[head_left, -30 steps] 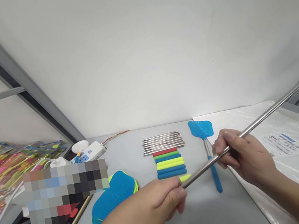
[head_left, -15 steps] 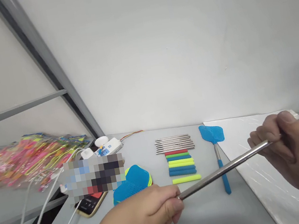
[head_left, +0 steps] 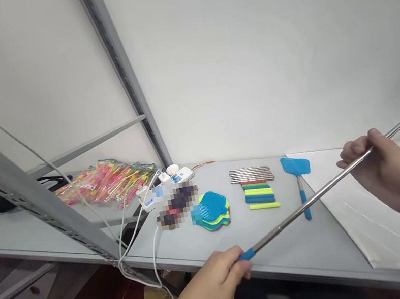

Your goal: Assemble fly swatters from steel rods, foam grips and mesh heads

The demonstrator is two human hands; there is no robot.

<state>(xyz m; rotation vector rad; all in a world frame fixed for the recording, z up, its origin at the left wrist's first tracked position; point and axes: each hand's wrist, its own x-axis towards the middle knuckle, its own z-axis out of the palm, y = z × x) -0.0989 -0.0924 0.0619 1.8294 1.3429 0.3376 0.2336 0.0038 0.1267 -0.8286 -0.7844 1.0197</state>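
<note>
Left hand (head_left: 213,287), bottom centre: fingers clenched on the blue sleeve (head_left: 247,254) at the low end of the long steel rod (head_left: 309,201). Rod ran diagonally up to the right edge. Right hand (head_left: 388,165), right side: fingers curled around the rod, thumb on top. Behind the rod, centre-right: blue fly swatter (head_left: 296,165), short metal rods (head_left: 251,175), coloured tubes (head_left: 260,199). Mesh swatter heads (head_left: 213,206) sat stacked near centre. Power strip (head_left: 186,174) had blue markings, too small to read.

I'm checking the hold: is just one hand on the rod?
No, the left hand holds the rod at its blue end, the right hand farther along.
</note>
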